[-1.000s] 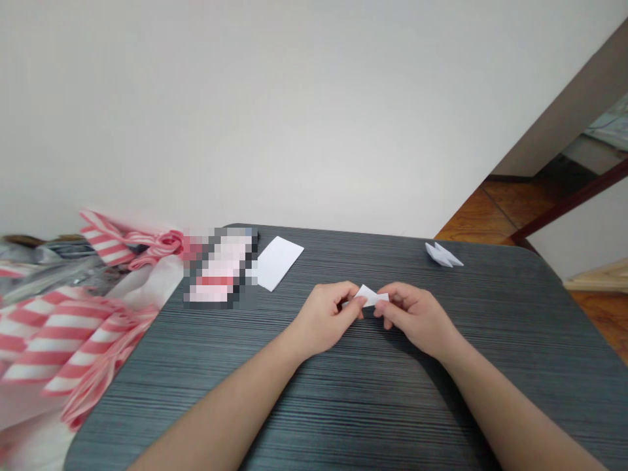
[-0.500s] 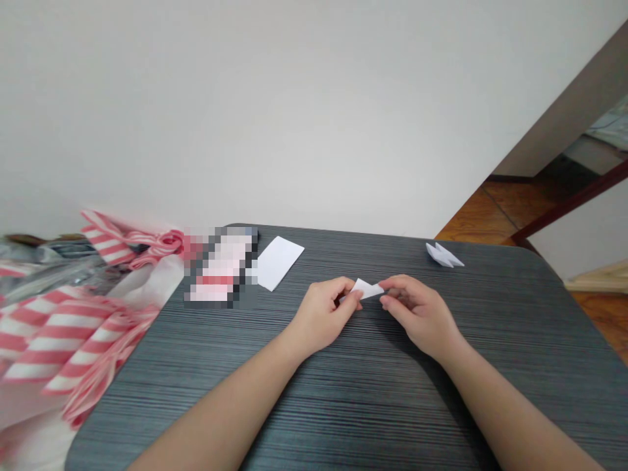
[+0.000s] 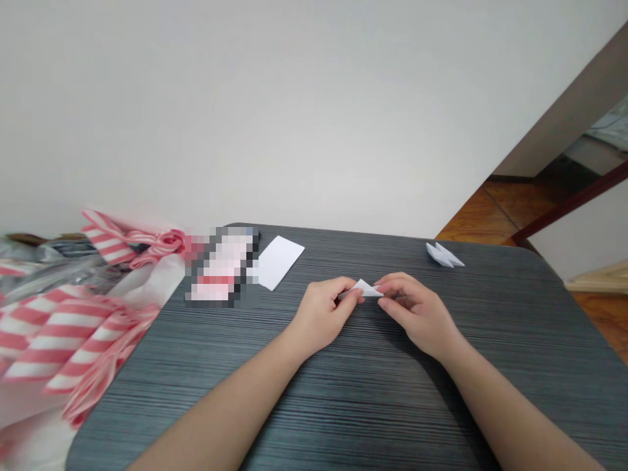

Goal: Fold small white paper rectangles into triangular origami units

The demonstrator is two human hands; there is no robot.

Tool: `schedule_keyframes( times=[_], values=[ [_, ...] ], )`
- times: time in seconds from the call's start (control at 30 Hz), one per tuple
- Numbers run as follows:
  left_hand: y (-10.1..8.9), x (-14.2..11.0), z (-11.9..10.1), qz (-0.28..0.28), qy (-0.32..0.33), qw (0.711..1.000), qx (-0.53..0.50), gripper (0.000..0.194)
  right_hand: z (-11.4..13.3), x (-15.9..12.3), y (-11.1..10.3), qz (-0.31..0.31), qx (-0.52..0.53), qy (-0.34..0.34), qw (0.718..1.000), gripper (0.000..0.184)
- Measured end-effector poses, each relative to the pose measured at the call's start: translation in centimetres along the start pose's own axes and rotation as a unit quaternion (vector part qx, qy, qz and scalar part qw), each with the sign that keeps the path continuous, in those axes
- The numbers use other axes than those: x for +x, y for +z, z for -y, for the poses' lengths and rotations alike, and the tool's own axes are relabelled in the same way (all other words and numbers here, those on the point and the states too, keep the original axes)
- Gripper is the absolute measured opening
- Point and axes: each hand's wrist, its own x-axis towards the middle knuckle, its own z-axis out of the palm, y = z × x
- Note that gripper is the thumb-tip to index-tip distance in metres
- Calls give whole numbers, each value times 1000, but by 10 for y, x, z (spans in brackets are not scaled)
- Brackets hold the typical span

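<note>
Fingers (image 3: 351, 301) of the left hand (image 3: 321, 318) pinch paper (image 3: 364, 288) whose folds could skew if the right hand (image 3: 419, 314), fingers parted, slips.

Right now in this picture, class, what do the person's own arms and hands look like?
The left forearm and right forearm are bare, no sleeves showing. The left hand and right hand are ungloved, with no ring, watch or bracelet visible.

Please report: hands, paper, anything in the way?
Left hand pinches folded paper. Right hand at right tip, grip unclear. Flat paper, pointed paper: out of the way.
</note>
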Motion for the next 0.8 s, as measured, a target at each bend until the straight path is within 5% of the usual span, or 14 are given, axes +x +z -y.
schedule_keyframes(
  times=[0.8],
  values=[
    [-3,0,-4,62,11,998,3,29,2,0,3,-27,-16,-8,999,8]
  ],
)
